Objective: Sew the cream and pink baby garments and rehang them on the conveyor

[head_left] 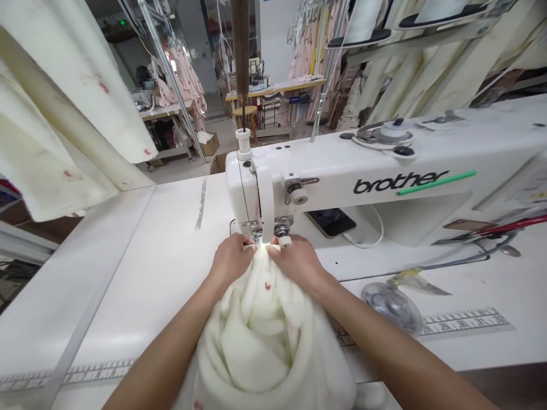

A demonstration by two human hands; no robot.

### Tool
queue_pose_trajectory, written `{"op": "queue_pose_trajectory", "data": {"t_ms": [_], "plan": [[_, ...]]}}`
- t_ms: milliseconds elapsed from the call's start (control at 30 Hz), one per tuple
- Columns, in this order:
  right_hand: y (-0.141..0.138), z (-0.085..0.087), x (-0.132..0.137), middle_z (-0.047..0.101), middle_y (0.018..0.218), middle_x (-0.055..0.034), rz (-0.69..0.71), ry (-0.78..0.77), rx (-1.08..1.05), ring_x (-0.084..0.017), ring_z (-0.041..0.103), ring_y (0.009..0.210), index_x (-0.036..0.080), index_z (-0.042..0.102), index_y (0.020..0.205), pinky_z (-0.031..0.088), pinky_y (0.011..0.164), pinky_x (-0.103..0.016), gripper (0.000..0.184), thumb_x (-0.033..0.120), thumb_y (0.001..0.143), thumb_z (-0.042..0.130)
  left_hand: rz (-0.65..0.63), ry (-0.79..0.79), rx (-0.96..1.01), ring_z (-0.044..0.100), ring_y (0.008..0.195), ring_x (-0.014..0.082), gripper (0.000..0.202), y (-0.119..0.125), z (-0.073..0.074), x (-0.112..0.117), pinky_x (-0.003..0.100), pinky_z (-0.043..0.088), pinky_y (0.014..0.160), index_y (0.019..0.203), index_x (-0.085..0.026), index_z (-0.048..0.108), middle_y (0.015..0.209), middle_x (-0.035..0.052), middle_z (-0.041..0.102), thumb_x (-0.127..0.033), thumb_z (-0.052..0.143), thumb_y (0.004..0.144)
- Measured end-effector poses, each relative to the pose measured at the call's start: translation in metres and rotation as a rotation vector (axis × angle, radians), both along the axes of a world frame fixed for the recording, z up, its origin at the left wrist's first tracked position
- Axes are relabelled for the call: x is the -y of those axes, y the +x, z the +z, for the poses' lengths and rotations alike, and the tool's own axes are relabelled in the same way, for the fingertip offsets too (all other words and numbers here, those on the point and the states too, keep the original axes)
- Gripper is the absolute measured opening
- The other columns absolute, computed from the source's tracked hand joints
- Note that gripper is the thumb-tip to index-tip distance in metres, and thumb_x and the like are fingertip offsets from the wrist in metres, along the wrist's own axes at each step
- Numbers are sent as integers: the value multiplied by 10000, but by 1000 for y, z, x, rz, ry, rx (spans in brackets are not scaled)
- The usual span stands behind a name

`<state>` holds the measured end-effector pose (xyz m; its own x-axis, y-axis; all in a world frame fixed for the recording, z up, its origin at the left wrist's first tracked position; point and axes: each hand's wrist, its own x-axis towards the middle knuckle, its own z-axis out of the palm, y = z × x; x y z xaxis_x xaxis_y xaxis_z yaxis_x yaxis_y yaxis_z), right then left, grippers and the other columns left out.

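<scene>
A cream fabric piece point(256, 347) with small reddish marks hangs in folds from the needle area of a white sewing machine point(333, 165). My left hand point(233, 259) pinches its upper edge just left of the presser foot point(256, 234). On the right side of the foot, my right hand point(294, 259) grips the same edge, thumb on top. A bright light shines on the cloth between the two hands. The fingertips are partly hidden by the fabric and the machine head.
A phone point(332, 221) on a cable lies under the machine arm. Right of my forearm are a clear round container point(392, 307) and a ruler strip point(465, 323). Cream cloth point(64, 102) hangs at left. A person point(147, 85) sits in the background.
</scene>
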<state>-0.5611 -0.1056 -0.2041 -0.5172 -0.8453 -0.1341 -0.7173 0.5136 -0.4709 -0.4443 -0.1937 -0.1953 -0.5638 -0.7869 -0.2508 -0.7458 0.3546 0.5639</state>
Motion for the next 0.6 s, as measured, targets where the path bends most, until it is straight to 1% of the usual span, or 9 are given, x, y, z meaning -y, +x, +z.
{"op": "queue_pose_trajectory", "data": {"t_ms": [100, 300, 433, 600], "plan": [[1, -1, 0, 627, 719, -32, -1, 1, -10, -189, 550, 661, 186, 597, 787, 291, 550, -247, 116, 179, 786, 481, 20, -16, 5, 573, 760, 194, 144, -1, -2, -1, 270, 367, 637, 830, -211, 601, 808, 21, 641, -255, 492, 747], [3, -1, 0, 638, 769, -40, 9, 9, -45, -201, 563, 722, 190, 597, 841, 307, 580, -249, 127, 178, 800, 477, 36, -25, -10, 577, 823, 196, 148, -1, -4, -1, 278, 381, 692, 830, -210, 606, 910, 20, 653, -249, 488, 749], [3, -1, 0, 629, 749, -32, 13, 6, -57, -189, 549, 688, 188, 592, 825, 304, 564, -243, 121, 167, 792, 477, 32, -17, -16, 584, 843, 198, 145, -1, -5, 1, 275, 386, 691, 826, -206, 603, 922, 18, 658, -228, 487, 742], [2, 1, 1, 607, 668, -15, 16, -23, -58, -157, 516, 585, 174, 586, 768, 290, 514, -230, 97, 140, 764, 495, 17, -6, -27, 592, 857, 208, 117, -1, -6, 6, 280, 400, 694, 780, -191, 594, 922, 28, 667, -215, 485, 744]]}}
